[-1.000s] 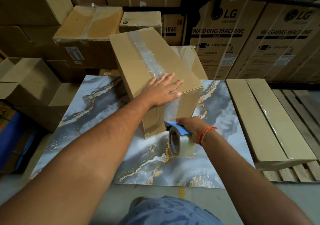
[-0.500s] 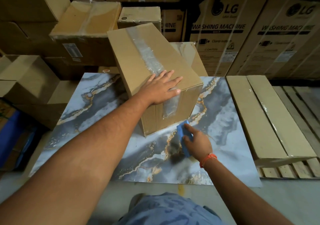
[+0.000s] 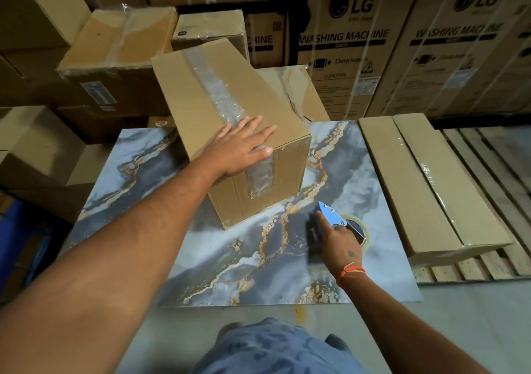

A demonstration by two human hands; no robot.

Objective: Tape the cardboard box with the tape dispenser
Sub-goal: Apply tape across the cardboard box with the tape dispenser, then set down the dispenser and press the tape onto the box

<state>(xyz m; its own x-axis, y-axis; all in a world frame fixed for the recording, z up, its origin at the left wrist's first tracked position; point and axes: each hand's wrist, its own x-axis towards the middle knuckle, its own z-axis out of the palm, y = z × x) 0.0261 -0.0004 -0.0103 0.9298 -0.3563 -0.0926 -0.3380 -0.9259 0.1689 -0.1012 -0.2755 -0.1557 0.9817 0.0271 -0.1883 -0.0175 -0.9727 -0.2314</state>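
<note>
A brown cardboard box (image 3: 198, 100) stands on a marble-patterned slab (image 3: 138, 178). A strip of clear tape (image 3: 218, 97) runs along its top and down its near face. My left hand (image 3: 238, 151) lies flat on the box's near top edge, fingers spread. The blue tape dispenser (image 3: 334, 218) with its roll of clear tape lies on the slab to the right of the box, apart from it. My right hand (image 3: 339, 241) rests on the dispenser from the near side, index finger stretched along it, fingers around its handle.
A long flat carton (image 3: 431, 178) lies on a wooden pallet (image 3: 494, 161) right of the slab. Stacked cardboard boxes (image 3: 115, 48) stand behind and to the left. Large washing-machine cartons (image 3: 350, 46) form the back wall. My knee (image 3: 275, 347) is at the bottom.
My right hand has carried the dispenser away from the box's near face, rightward, and down onto the slab. The left hand has stayed pressed on the box top.
</note>
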